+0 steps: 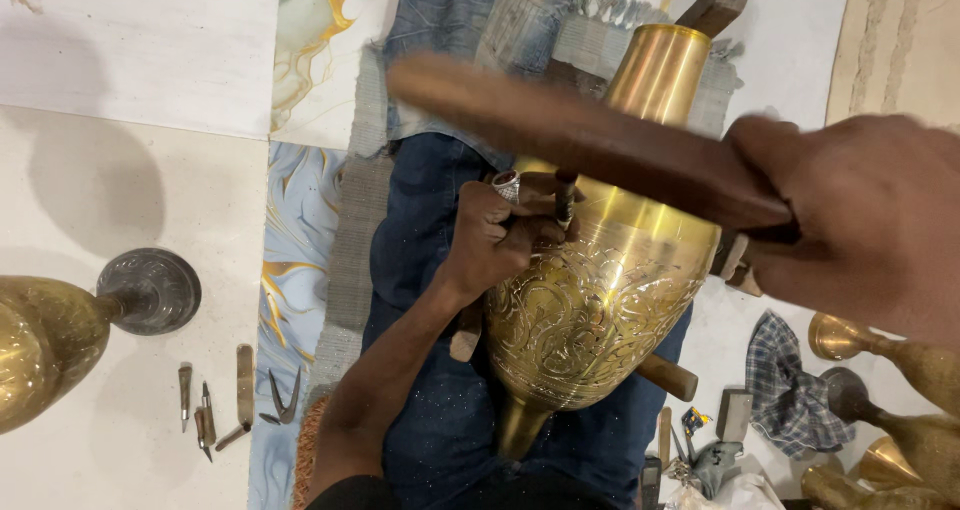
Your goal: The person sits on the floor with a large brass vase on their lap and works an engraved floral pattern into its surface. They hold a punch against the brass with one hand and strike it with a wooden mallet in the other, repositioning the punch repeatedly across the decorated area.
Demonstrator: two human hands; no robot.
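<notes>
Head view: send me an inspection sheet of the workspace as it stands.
Surface: pale tiled floor, with a grey mat under the person's lap.
Job's things: brass vase lies across the lap, part engraved; chisel tip on it; wooden mallet raised above, blurred.
Clutter: small hand tools at left; checked cloth at right.
Grippers: left hand grips the chisel; right hand grips the mallet.
Cables: nothing seen.
Surroundings: more brass vases at left and right.

Pale floor tiles (130, 50) with marbled blue-gold panels (295, 230).
</notes>
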